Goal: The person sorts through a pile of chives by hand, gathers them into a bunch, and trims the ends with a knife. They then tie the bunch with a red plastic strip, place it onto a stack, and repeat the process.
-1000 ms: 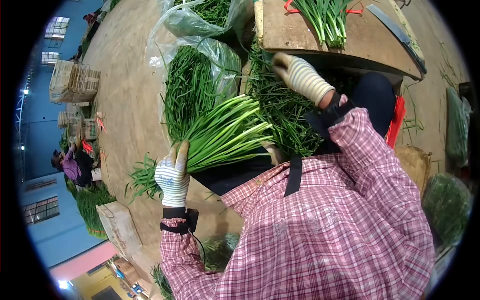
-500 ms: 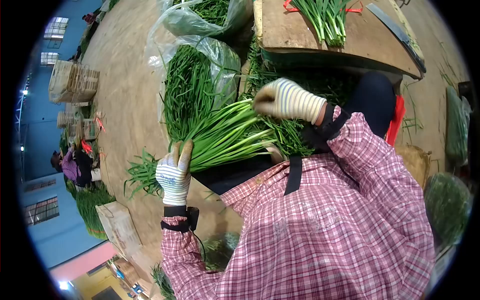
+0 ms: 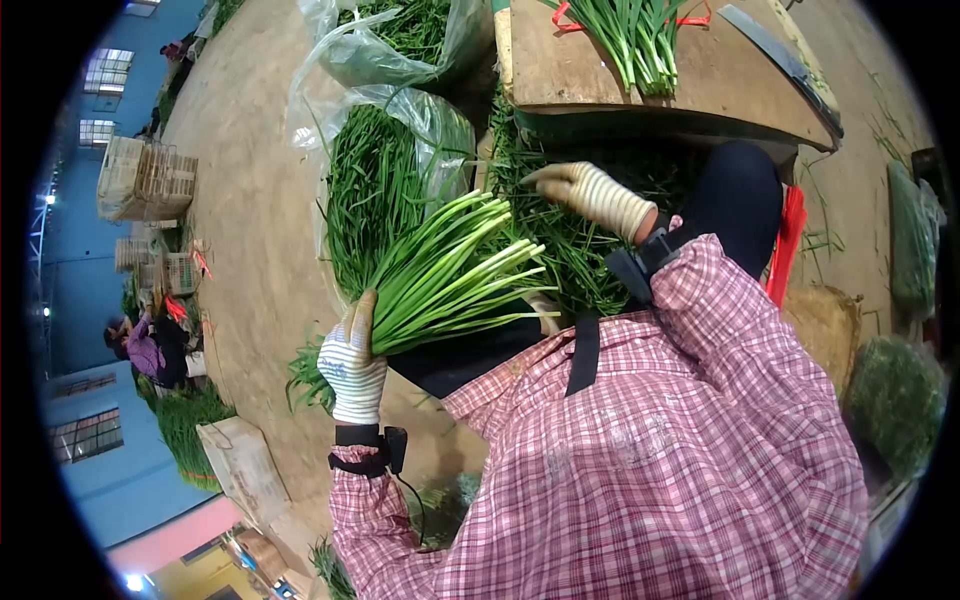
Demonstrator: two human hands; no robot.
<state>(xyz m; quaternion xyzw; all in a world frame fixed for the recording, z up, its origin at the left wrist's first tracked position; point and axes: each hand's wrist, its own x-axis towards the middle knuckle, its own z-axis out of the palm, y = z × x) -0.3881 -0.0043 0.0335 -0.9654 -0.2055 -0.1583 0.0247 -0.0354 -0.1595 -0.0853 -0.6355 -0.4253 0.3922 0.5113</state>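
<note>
My left hand point(image 3: 352, 362), in a striped knit glove with a stained palm, is closed round a bunch of garlic chives point(image 3: 455, 275). Their pale stem ends fan out to the right, and the leafy tips hang left of my wrist. My right hand point(image 3: 590, 195), gloved likewise, is apart from the bunch, above and to its right. Its fingers stretch left over loose chive leaves point(image 3: 585, 265), and I see nothing clearly held in it. Beyond the bunch stands a clear plastic bag point(image 3: 447, 145) packed with chive leaves point(image 3: 370, 190).
A wooden board point(image 3: 570, 75) carries a chive bundle point(image 3: 645, 50) with red ties and a long blade point(image 3: 770, 50). Another filled bag point(image 3: 440, 60) stands at the back. Red strips point(image 3: 787, 245) hang by my leg. Crates point(image 3: 150, 180) and another person point(image 3: 150, 350) are at far left.
My right hand has moved off the stem ends, up and right, and its fingers have straightened. My left hand still grips the chives, now slightly lower and turned so the stems tilt upward.
</note>
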